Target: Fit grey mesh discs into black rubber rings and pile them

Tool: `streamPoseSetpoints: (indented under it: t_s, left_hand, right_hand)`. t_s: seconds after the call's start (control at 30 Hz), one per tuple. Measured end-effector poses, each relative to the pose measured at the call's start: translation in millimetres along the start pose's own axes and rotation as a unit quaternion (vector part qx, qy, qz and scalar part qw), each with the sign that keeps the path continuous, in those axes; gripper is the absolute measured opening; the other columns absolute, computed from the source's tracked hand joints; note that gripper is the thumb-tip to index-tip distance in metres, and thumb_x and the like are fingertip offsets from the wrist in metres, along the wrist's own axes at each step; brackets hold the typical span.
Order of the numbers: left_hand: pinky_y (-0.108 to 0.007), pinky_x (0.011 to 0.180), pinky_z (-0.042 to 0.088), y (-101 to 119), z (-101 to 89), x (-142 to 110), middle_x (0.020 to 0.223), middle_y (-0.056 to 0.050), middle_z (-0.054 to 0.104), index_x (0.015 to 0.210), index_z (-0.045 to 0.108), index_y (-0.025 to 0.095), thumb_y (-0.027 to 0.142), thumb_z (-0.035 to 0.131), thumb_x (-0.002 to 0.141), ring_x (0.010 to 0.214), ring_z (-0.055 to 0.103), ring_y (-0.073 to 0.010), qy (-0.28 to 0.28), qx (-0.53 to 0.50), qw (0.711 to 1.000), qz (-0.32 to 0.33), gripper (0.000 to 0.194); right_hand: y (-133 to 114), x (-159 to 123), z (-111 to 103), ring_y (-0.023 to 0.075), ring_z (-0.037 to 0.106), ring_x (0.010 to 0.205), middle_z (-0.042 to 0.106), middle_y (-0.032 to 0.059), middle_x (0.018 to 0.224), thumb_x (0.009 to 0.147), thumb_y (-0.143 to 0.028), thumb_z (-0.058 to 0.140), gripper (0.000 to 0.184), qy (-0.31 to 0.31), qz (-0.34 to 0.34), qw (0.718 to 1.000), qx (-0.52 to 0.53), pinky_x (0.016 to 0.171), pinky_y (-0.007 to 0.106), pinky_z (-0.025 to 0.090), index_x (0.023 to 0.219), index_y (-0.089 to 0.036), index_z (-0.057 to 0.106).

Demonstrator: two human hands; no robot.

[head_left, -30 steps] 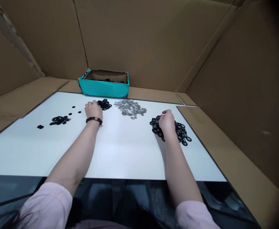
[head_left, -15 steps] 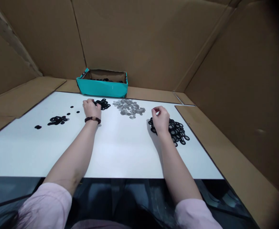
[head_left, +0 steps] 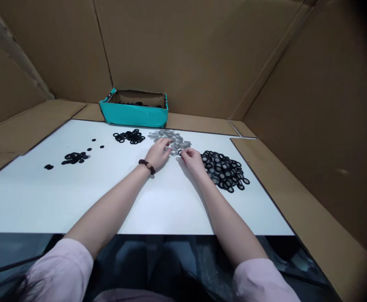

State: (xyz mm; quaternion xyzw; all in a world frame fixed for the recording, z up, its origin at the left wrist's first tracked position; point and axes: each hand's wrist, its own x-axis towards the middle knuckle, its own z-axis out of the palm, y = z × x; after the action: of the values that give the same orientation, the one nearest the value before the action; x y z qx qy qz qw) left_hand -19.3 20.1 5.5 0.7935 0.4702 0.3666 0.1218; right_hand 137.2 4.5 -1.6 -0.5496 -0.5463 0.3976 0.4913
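My right hand [head_left: 193, 160] pinches a small black ring [head_left: 180, 152] between thumb and fingertips, just in front of the pile of clear discs [head_left: 183, 143]. My left hand [head_left: 158, 154], with a dark bracelet on its wrist, reaches to the near left side of that pile. Its thumb and fingers are apart, and the fingertips are over the discs. Beside my right wrist lies a large pile of black rings with grey centres [head_left: 224, 167]. A smaller pile of black rings [head_left: 130, 136] sits to the left of the clear discs.
A turquoise box [head_left: 135, 115] with black pieces in it stands at the back. On the left of the white board [head_left: 158, 201] lie a pile of black pieces [head_left: 75, 157] and several loose black discs [head_left: 48, 167]. Cardboard walls [head_left: 183, 58] surround the board.
My left hand has moved right from the small black ring pile to the clear discs. My right hand has moved left from the large pile, and a black ring now shows at its fingertips.
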Motion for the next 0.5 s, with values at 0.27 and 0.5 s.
streamPoseSetpoints:
  t_s: [0.27,0.5]
  left_hand:
    - [-0.04,0.084,0.039,-13.7,8.3,16.4,0.104,-0.015,0.058,0.103,0.067,0.016,0.018,0.039,0.088,0.102,0.05,-0.0282,-0.055,0.226,0.971,-0.061,0.032]
    - [-0.039,0.084,0.038,-8.4,4.7,14.9,0.104,-0.015,0.061,0.1,0.065,0.014,0.016,0.042,0.085,0.101,0.052,-0.0282,-0.045,0.235,0.97,-0.044,0.027]
  right_hand:
    - [2.5,-1.0,2.8,0.0121,0.045,0.053,0.05,-0.0016,0.053,0.071,-0.037,0.051,0.021,0.014,-0.042,0.997,-0.058,0.054,0.024,0.035,0.063,-0.017,0.054]
    - [6.0,0.2,1.1,0.0129,0.049,0.055,0.053,-0.0001,0.056,0.071,-0.039,0.052,0.023,0.019,-0.057,0.997,-0.058,0.058,0.025,0.037,0.065,-0.017,0.054]
